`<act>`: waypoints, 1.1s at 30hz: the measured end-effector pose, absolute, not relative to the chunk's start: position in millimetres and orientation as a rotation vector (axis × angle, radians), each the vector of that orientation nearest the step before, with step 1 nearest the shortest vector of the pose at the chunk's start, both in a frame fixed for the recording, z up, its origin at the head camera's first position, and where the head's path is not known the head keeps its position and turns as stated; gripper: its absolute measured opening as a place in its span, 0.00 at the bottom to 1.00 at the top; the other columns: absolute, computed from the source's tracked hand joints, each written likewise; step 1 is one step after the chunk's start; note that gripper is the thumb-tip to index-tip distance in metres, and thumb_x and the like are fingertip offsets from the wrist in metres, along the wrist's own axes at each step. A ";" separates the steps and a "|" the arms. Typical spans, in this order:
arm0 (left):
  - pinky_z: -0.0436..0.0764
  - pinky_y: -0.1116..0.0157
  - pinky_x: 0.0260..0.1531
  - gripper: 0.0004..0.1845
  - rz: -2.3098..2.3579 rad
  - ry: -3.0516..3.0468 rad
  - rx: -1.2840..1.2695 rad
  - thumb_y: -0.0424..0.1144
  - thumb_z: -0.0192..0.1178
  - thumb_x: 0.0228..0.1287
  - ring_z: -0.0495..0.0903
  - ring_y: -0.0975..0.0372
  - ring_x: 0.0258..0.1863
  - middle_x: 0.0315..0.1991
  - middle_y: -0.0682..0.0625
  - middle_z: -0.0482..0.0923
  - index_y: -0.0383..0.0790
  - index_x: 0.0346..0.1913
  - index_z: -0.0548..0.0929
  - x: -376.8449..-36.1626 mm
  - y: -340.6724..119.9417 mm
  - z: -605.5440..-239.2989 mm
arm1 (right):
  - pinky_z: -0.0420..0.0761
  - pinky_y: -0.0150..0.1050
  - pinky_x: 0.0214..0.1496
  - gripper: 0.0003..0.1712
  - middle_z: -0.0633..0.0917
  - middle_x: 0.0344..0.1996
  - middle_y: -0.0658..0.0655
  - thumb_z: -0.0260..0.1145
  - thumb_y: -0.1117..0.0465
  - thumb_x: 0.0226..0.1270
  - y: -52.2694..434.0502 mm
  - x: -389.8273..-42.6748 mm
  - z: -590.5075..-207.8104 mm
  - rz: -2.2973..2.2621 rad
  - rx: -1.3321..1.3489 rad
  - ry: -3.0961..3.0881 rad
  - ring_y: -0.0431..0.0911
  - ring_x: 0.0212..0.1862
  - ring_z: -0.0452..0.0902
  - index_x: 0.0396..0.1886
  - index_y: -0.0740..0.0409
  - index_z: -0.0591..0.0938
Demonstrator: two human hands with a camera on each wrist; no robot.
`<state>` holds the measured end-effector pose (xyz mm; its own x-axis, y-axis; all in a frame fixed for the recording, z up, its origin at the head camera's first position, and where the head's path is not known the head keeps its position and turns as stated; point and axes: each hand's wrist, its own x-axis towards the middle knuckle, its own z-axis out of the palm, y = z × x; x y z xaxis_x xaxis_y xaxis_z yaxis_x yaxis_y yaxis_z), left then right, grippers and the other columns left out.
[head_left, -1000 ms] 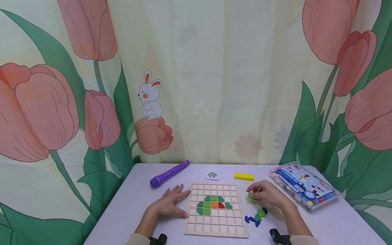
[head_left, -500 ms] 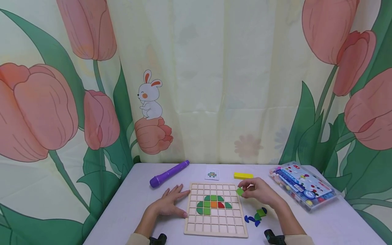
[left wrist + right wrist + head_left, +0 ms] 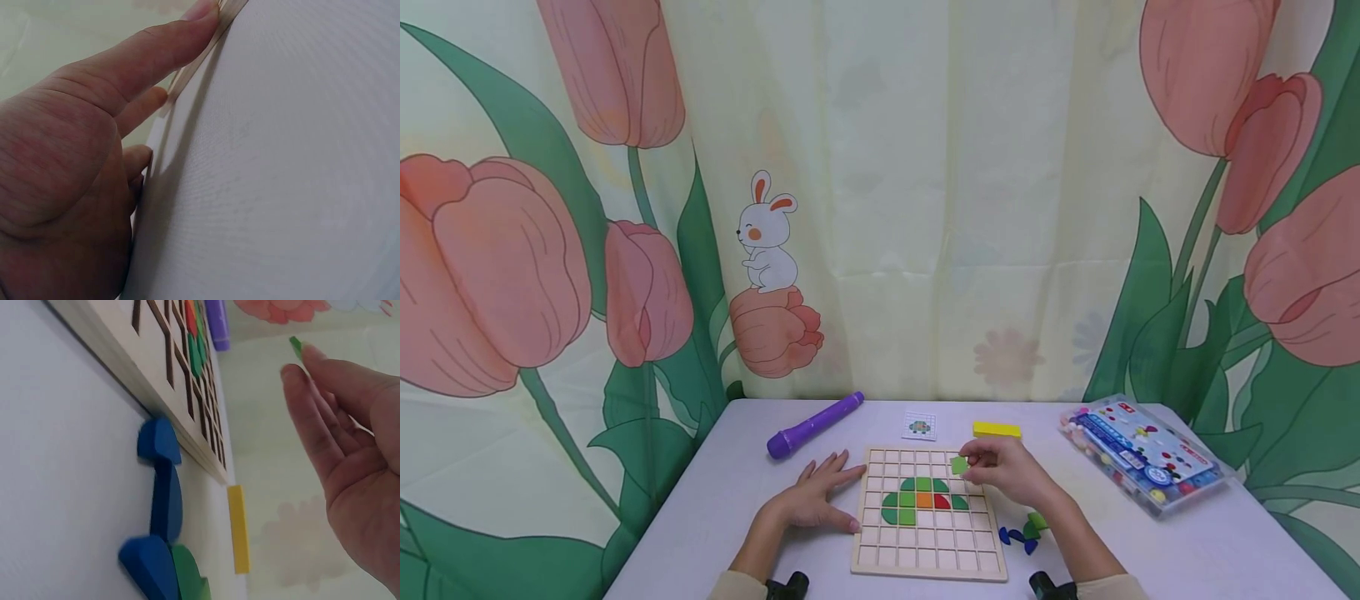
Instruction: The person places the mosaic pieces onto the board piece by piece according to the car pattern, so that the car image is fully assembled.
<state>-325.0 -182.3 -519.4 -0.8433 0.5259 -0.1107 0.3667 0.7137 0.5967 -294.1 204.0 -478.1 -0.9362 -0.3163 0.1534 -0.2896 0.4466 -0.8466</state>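
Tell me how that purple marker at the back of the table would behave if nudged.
The purple marker looks round-bodied and lies flat on the table, so it would probably roll sideways. It seems stiff plastic, likely light. No hand touches it.

A purple pen [image 3: 815, 425], yellow block [image 3: 997, 430] and plastic case [image 3: 1142, 454].

Your left hand [image 3: 811, 501] and right hand [image 3: 1009, 475] are bare, with no rings or gloves. Pale beige sleeves [image 3: 739, 587] end at your wrists, and each wrist carries a small black device [image 3: 788, 585] (the strap cannot be made out).
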 end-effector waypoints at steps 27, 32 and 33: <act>0.33 0.36 0.80 0.54 0.837 2.650 0.695 0.66 0.77 0.48 0.40 0.44 0.85 0.86 0.42 0.46 0.59 0.79 0.67 -325.6 -181.4 -520.6 | 0.79 0.29 0.32 0.12 0.84 0.29 0.48 0.81 0.61 0.58 154.5 -287.1 -488.3 -1.250 -0.675 2.568 0.43 0.33 0.78 0.40 0.56 0.89; 0.33 0.35 0.80 0.54 0.837 2.650 0.694 0.66 0.77 0.48 0.40 0.43 0.85 0.86 0.41 0.46 0.59 0.79 0.67 -324.6 -181.2 -519.4 | 0.80 0.29 0.32 0.10 0.85 0.28 0.47 0.81 0.62 0.58 150.7 -286.6 -489.5 -1.243 -0.691 2.565 0.42 0.32 0.78 0.38 0.55 0.90; 0.33 0.35 0.80 0.54 0.835 2.650 0.693 0.65 0.77 0.48 0.40 0.43 0.85 0.86 0.41 0.46 0.59 0.79 0.67 -324.3 -181.1 -519.0 | 0.80 0.30 0.32 0.09 0.85 0.27 0.47 0.81 0.62 0.58 150.0 -286.4 -489.8 -1.241 -0.695 2.565 0.42 0.32 0.78 0.38 0.55 0.90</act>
<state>-324.3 -181.1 -519.0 -0.8470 0.5190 -0.1154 0.3591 0.7185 0.5956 -286.4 150.0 -489.8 -0.8672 -0.4977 0.0172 -0.3224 0.5347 -0.7811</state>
